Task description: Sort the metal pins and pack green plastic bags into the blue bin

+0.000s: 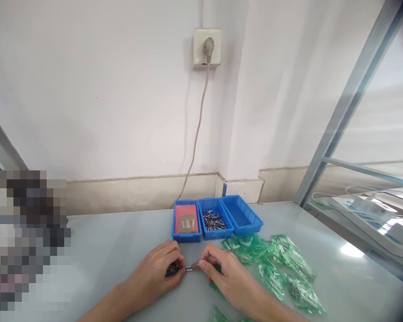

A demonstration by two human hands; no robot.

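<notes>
My left hand (161,267) is closed around a cluster of small dark and shiny metal pieces (172,269), partly hidden by the fingers. A short silvery metal pin (188,268) sticks out from its fingertips toward the right. My right hand (224,276) pinches a small brownish piece (196,265) at the pin's right end; its exact kind is too small to tell. Just beyond my hands stands a blue bin (216,234) with many loose metal pins (213,220) in it. Green plastic bags (272,259) of metal parts lie beside and under my right hand.
A left blue bin (186,239) holds a pink sheet (179,212) and small clear-brown pieces. The right blue bin (243,212) shows its bare bottom. A cord (199,129) runs down from a wall socket (207,48). A metal frame (349,98) rises at the right.
</notes>
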